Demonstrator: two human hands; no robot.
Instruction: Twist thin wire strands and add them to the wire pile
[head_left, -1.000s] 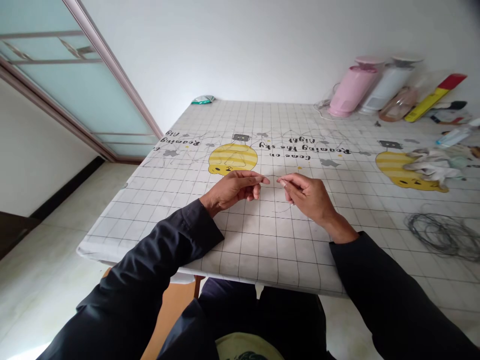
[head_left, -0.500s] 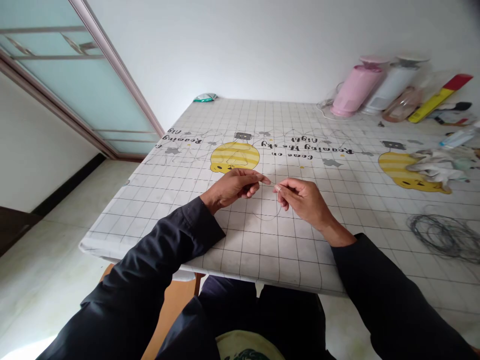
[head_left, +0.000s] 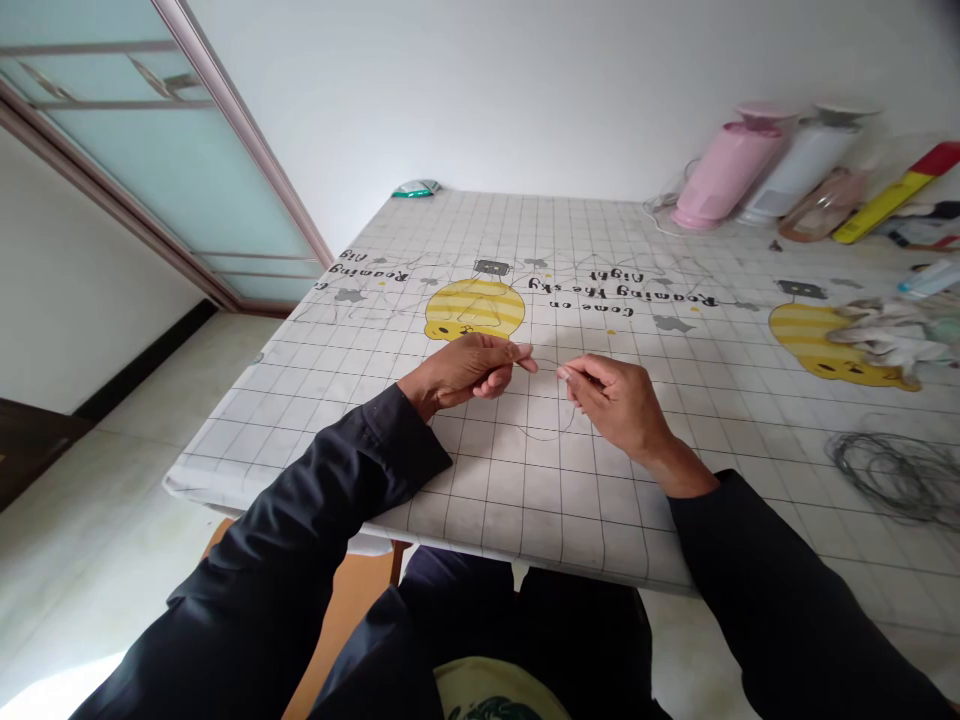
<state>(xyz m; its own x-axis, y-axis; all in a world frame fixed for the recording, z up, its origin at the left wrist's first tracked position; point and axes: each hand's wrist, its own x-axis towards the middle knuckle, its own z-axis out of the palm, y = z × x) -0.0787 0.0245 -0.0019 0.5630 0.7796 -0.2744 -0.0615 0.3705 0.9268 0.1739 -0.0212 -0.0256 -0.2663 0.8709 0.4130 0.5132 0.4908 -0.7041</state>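
A thin wire [head_left: 546,438] curves in a loop below and between my two hands, above the checked tablecloth [head_left: 510,490]. My left hand [head_left: 480,370] pinches the wire between thumb and fingers, beside a printed yellow bear. Across a small gap, my right hand [head_left: 611,400] grips the wire at its thumb and fingertips. A faint stretch of wire spans the gap between the fingertips. Its ends are too fine to make out.
A coil of dark wire [head_left: 892,475] lies at the right. Behind it are a crumpled cloth [head_left: 889,335], a pink bottle [head_left: 727,175], a white bottle [head_left: 799,170] and a yellow-red box [head_left: 892,200]. A green packet [head_left: 416,189] sits at the far left corner.
My hands have moved slightly apart, the right one going right, and the wire between them now bows. The whole view has shifted a little.
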